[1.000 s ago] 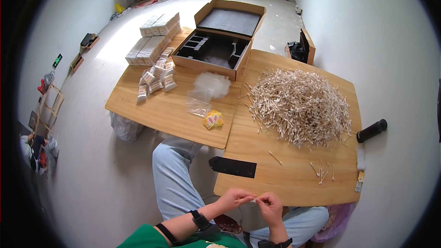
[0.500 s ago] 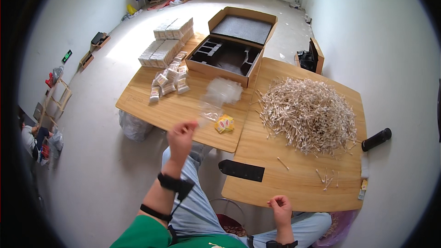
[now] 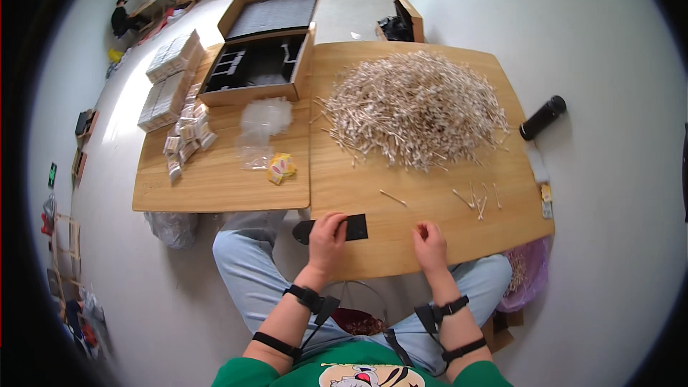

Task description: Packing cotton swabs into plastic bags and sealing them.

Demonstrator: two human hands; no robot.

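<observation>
Left fingers partly hide a black strip; right fingers curl near a swab, grips unclear.

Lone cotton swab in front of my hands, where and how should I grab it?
Probably pinch the lone cotton swab mid-stick, coming from the near side with your right hand: it's thin, lying slantwise on the bare tabletop, apart from the swab pile.

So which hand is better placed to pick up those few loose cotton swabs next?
Probably the right hand: it is nearer those loose cotton swabs, while the left hand is farther off, at the black strip. I can't tell whether either hand is empty.
</observation>
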